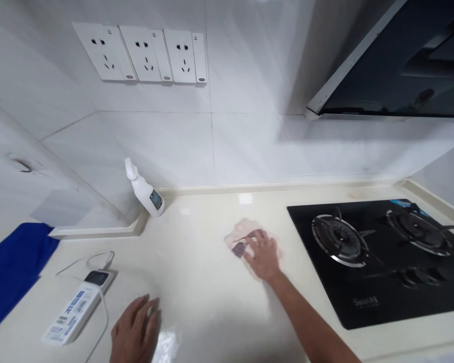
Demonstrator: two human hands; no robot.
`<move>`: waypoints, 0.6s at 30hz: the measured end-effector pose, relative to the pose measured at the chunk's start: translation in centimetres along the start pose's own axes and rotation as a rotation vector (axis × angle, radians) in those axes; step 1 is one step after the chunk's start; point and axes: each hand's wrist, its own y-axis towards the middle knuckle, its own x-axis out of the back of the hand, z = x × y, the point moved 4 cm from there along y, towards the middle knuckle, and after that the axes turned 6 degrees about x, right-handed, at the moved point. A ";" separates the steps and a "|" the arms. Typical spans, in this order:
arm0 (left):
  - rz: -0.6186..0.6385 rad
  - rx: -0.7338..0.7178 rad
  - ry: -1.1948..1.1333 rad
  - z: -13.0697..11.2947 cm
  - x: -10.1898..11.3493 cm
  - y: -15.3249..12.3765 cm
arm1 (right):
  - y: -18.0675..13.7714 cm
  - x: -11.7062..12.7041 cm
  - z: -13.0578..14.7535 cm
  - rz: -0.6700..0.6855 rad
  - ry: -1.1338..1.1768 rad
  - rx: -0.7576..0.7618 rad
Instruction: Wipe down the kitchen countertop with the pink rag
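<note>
On the cream countertop [196, 282], my right hand [264, 254] presses a thin pale pink cloth [243, 231] with dark purplish patches. Its fingers reach over the cloth's middle, and my palm hides part of the right side. My left hand [136, 327] rests at the counter's near side with loosely bent fingers, nothing seen in it. To its left lies a white box-like device [75, 307] with blue print, a dark display and a white cable. A white spray bottle [146, 191] stands by the wall corner, far from both hands.
A black gas hob [374, 297] with two burners is set in the counter on the right, under a dark range hood [401, 65]. Blue fabric [18, 267] lies at the far left beyond the wall corner. Three white sockets [144, 54] are on the tiled wall.
</note>
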 end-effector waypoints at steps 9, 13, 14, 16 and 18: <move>0.074 -0.082 0.118 -2.8 -1.8 1.6 | -14.0 -1.7 -4.9 -0.200 -0.104 -0.202; 0.079 -0.091 0.096 -2.5 -1.9 1.6 | -15.4 -3.9 5.9 0.053 0.125 0.221; 0.080 -0.091 0.084 -2.3 -1.9 1.6 | -15.4 -4.0 8.7 0.102 0.177 0.379; 0.076 -0.097 0.053 -1.7 -2.2 1.6 | -15.1 -3.8 13.8 0.129 0.212 0.698; 0.069 -0.113 0.008 -0.8 -2.5 1.6 | -14.2 -3.4 17.4 0.073 0.162 0.947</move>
